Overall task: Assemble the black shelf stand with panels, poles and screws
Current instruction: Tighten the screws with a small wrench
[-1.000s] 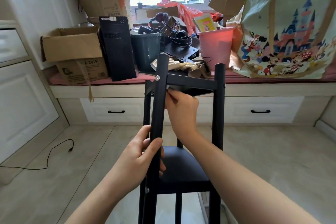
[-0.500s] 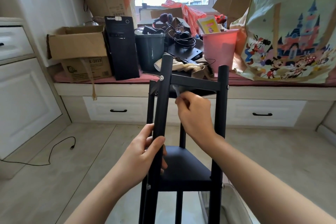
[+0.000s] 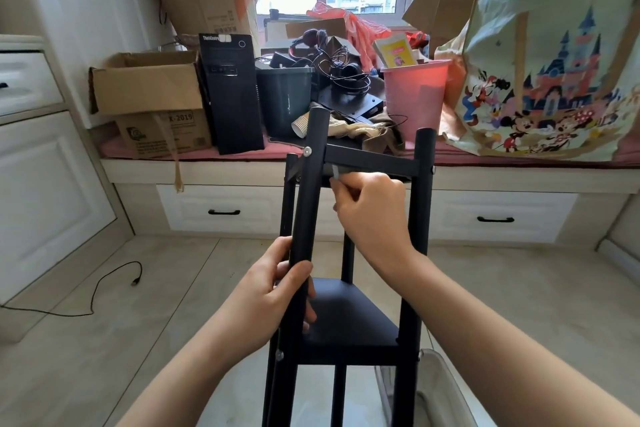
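Black shelf stand (image 3: 349,315) upright on floor (image 3: 138,322), before window seat (image 3: 485,177). Left hand (image 3: 273,298) curled round front-left pole (image 3: 304,218), between top panel (image 3: 367,159) and lower panel (image 3: 346,315). Right hand (image 3: 370,208) just below top panel, fingers pinching small silver tool (image 3: 335,173) at pole-panel joint. Screw (image 3: 307,150) visible on pole, above tool.
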